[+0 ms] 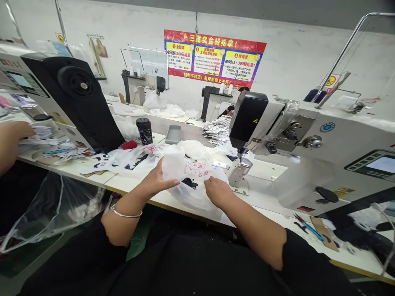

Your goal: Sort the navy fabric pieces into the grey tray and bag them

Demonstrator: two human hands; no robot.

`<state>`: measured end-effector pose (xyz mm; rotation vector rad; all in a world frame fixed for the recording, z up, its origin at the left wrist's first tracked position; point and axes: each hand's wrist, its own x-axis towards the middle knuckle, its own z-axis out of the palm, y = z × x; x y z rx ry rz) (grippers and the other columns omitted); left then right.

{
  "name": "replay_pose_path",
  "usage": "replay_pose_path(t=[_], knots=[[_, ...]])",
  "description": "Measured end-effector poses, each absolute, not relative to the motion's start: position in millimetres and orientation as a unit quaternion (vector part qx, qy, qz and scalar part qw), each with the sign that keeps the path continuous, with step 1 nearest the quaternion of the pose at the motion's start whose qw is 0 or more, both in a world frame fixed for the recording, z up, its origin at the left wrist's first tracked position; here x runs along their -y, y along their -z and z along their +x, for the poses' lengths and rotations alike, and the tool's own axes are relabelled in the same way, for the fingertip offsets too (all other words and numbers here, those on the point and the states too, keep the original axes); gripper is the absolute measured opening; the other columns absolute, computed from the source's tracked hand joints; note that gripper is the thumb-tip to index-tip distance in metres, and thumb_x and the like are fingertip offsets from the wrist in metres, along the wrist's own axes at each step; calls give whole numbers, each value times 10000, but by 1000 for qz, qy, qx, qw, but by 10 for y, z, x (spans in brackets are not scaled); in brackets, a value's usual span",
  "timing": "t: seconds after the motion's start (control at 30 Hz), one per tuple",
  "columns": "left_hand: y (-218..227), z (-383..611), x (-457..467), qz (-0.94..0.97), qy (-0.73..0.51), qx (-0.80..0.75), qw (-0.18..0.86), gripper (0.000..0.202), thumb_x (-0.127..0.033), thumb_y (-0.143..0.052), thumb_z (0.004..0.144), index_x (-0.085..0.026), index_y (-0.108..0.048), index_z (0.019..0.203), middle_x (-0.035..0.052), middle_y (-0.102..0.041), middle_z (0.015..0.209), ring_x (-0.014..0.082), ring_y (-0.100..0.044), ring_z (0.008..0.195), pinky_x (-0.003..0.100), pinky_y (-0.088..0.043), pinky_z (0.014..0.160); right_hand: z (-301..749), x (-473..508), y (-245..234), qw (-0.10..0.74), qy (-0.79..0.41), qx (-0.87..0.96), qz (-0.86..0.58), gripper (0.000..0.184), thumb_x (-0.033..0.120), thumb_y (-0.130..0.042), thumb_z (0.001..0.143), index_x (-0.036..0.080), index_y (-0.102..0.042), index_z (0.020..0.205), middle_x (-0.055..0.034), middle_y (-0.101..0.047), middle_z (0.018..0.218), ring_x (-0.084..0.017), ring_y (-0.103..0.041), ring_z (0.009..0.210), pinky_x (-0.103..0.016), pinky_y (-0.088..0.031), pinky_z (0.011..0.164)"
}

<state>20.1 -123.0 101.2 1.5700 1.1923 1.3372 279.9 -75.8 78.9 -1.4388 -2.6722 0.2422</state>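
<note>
Farthest left, another person's hand [12, 137] rests on papers beside a black machine head [77, 98]. Further back, a black cup [144, 130] stands near a grey tray [173, 134]. At the table [120, 181] edge, the left hand [157, 181] has its fingers closed around a white cloth piece [173, 162], above a plastic bag [194, 199]. The right hand [217, 191], fingers curled, pinches the bag's top. A white sewing machine [308, 164] stands just right.

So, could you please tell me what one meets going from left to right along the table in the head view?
First another person's hand → black machine → left hand → white bag, held by both hands → right hand → white sewing machine.
</note>
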Motion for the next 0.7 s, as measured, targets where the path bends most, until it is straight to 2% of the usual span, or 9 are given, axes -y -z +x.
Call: replay_pose_path(t=[0.07, 0.17, 0.27, 0.37, 0.43, 0.5, 0.6, 0.7], knots=[[-1010, 265, 1150, 606, -537, -437, 391, 768, -378, -865, 658, -178, -566, 1336, 149, -603, 1391, 385, -523, 1315, 491, -457, 1073, 2873, 883, -961, 71, -77, 898, -426, 125, 181, -518, 945, 195, -615, 1022, -96, -621, 1086, -218, -601, 981, -359, -476, 866], [-1016, 412, 1054, 572, -541, -440, 432, 557, -399, -850, 680, -146, -682, 1147, 147, -713, 1197, 371, -631, 1163, 471, -513, 977, 3056, 1016, -1206, 137, -110, 915, -364, 59, 246, -552, 929, 233, -549, 987, -36, -595, 1061, -177, -578, 939, -313, -464, 841], [-1058, 572, 990, 496, -588, -413, 487, 556, -392, -865, 655, -143, -695, 1121, 130, -746, 1099, 338, -685, 1035, 445, -533, 908, 3277, 1037, -1313, 292, -225, 872, -322, 186, 277, -656, 855, 227, -477, 858, -25, -582, 1020, -174, -556, 904, -304, -458, 798], [-1107, 666, 919, 416, -644, -323, 554, 528, -396, -821, 697, -126, -687, 1131, 133, -757, 1044, 308, -712, 950, 418, -546, 866, 3470, 980, -1270, 454, -322, 748, -363, 272, 317, -685, 836, 225, -433, 790, 18, -540, 859, -135, -507, 728, -260, -415, 656], [-1105, 691, 857, 388, -668, -311, 554, 466, -421, -773, 732, -119, -695, 1078, 129, -764, 978, 293, -723, 898, 407, -556, 838, 3557, 938, -1214, 580, -350, 634, -373, 313, 338, -721, 805, 227, -429, 794, 49, -508, 767, -123, -498, 669, -248, -398, 631], [-1066, 711, 796, 372, -690, -316, 535, 437, -448, -733, 756, -123, -688, 1045, 123, -765, 942, 281, -726, 866, 405, -564, 824, 3604, 920, -1182, 674, -336, 543, -371, 327, 325, -758, 757, 220, -450, 799, 62, -514, 759, -106, -499, 654, -241, -401, 648], [-993, 755, 743, 376, -704, -321, 510, 503, -482, -715, 764, -138, -656, 1127, 125, -761, 1002, 281, -724, 892, 430, -565, 846, 3612, 964, -1216, 741, -287, 483, -367, 329, 318, -780, 717, 203, -478, 775, 54, -546, 800, -80, -484, 642, -222, -398, 643], [-983, 790, 764, 425, -697, -340, 467, 581, -414, -819, 668, -173, -667, 1173, 106, -739, 1153, 288, -677, 1069, 429, -509, 985, 3587, 1055, -1312, 734, -293, 466, -397, 329, 359, -797, 724, 212, -511, 789, 58, -542, 680, -91, -499, 588, -204, -398, 569]])
